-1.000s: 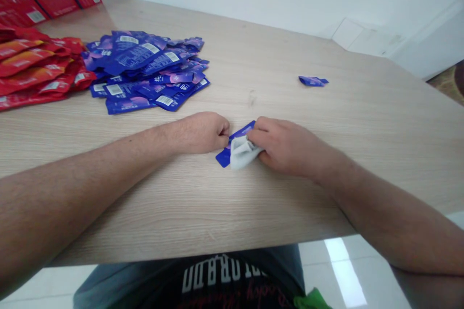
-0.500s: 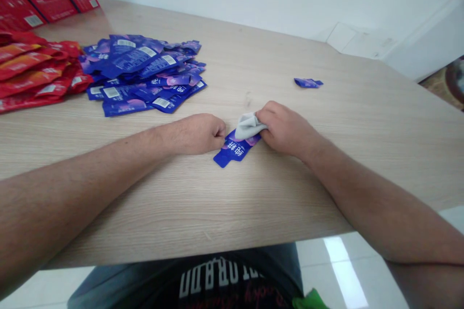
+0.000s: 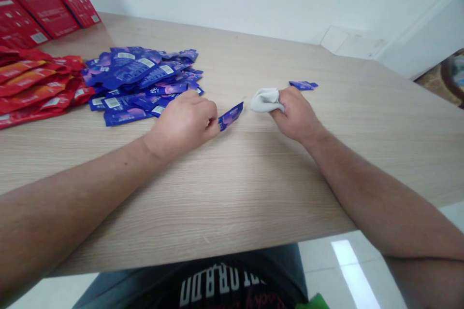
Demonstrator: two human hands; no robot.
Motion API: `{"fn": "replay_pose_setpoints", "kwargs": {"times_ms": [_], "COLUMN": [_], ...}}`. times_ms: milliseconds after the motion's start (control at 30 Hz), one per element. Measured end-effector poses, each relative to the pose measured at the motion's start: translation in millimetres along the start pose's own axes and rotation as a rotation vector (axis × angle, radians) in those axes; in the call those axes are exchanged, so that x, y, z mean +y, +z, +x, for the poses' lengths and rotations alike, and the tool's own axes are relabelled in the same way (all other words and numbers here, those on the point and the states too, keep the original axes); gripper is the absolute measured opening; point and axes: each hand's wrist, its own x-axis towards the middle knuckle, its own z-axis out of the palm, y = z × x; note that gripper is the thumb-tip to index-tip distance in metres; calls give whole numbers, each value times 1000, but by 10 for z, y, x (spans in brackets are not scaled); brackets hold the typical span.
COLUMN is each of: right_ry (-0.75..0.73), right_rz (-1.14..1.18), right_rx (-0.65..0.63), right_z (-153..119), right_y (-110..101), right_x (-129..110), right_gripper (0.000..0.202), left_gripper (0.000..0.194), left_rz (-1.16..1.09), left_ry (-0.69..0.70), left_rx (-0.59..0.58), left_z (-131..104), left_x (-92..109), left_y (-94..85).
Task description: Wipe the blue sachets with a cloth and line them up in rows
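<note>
Over the middle of the worktop, well back from its near edge, the left hand pinches one end of a blue packet, whose other end slants up toward the far edge; whether it clears the surface is hard to tell. The right hand grips a bunched white cloth, which is apart from that packet. Work looks to be under way with this one packet singled out, and much appears left: a heap of blue packets lies toward the far edge on the left, with red packets beside it at the left. A lone blue packet sits just beyond the right hand; whether it is finished, the view does not show.
</note>
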Motion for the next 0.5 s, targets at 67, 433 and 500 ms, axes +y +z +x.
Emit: {"fn": "replay_pose_setpoints", "kwargs": {"times_ms": [67, 433, 500], "right_ry": [-4, -35, -46], "right_rz": [15, 40, 47], "right_rx": [29, -1, -12], "right_z": [-5, -29, -35], "right_y": [-29, 19, 24], "right_x": [-39, -71, -85], "right_gripper": [18, 20, 21], "left_gripper": [25, 48, 65], "left_rz": [121, 45, 56], "left_ry": [191, 166, 68], "left_rx": [29, -238, -288], "left_z": [-37, -52, -36], "left_x": [53, 75, 19], "left_y": [-54, 19, 60]}}
